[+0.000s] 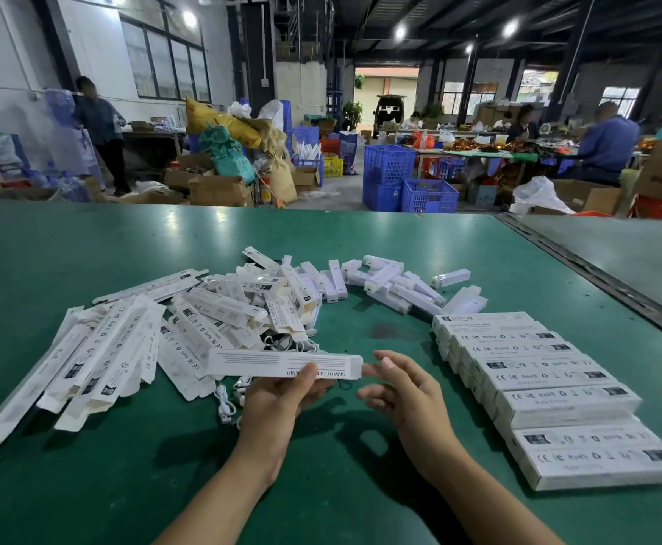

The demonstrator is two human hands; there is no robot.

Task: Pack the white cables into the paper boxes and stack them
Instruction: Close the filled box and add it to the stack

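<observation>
My left hand (pixel 282 395) grips a long white paper box (pixel 282 363). My loose right hand (pixel 404 391) is by its end. Next, I think, close that end.

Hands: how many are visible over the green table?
2. The left hand holds a white box from beneath; the right hand is open by the box's right end.

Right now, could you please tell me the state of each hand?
Left hand: closed on a paper box.
Right hand: open, holding nothing, beside the box's end.
</observation>
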